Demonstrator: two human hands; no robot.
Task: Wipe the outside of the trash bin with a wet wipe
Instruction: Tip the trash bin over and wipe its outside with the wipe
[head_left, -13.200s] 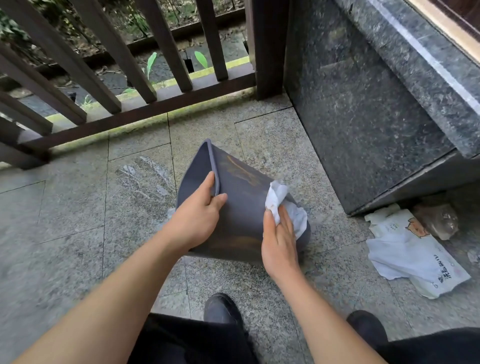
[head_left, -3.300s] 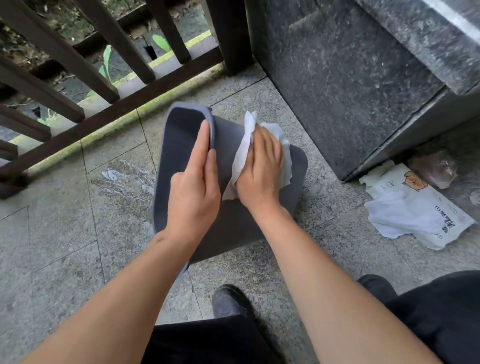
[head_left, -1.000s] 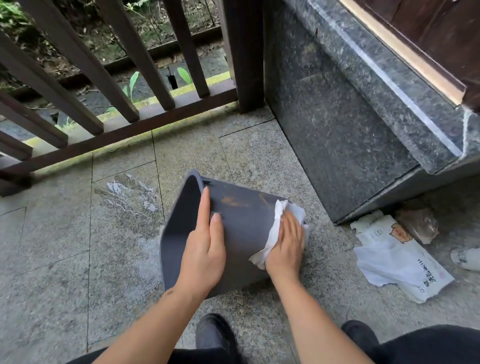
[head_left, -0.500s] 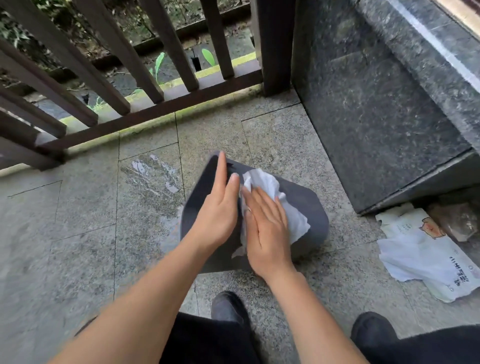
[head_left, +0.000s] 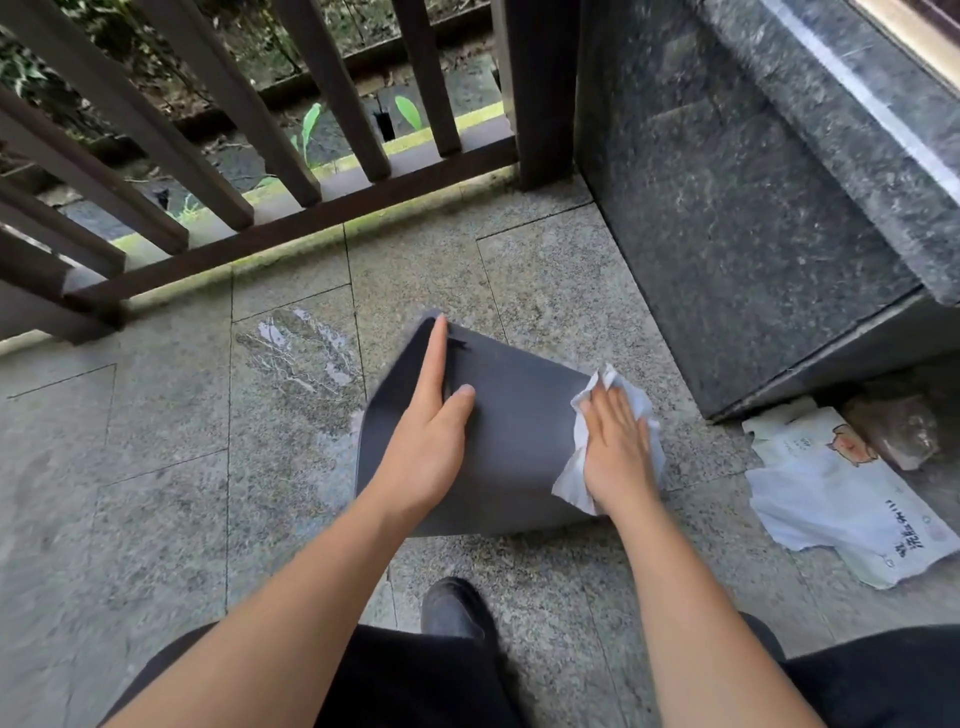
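Head view, bottom of the frame: black trousers (head_left: 415, 680) and one dark shoe (head_left: 454, 605) on the grey stone floor (head_left: 156, 493), with both bare forearms reaching up toward the centre.

Centre of the frame: the trash bin (head_left: 511, 441), dark grey, lies on its side on the floor, with its open mouth facing the left of the frame and its base toward the right. The left hand (head_left: 431, 447) rests flat on the upper side wall near the rim; its fingers (head_left: 434, 364) are straight, the index finger reaches the rim corner, and it grasps nothing. The right hand (head_left: 618, 447) lies palm down on the base end of the bin, fingers extended and close together, pressing the white wet wipe (head_left: 574, 470) against the bin wall. The wipe shows crumpled above the fingertips and hangs below the palm.

Right edge of the frame: a white wipe packet (head_left: 841, 499) with printed text lies on the floor, well apart from the bin.

Left of the bin: a wet patch (head_left: 301, 348) marks the floor tile.

Upper right: a dark polished stone block (head_left: 753, 197). Upper left: a dark brown railing (head_left: 218, 135), with plants beyond the railing.
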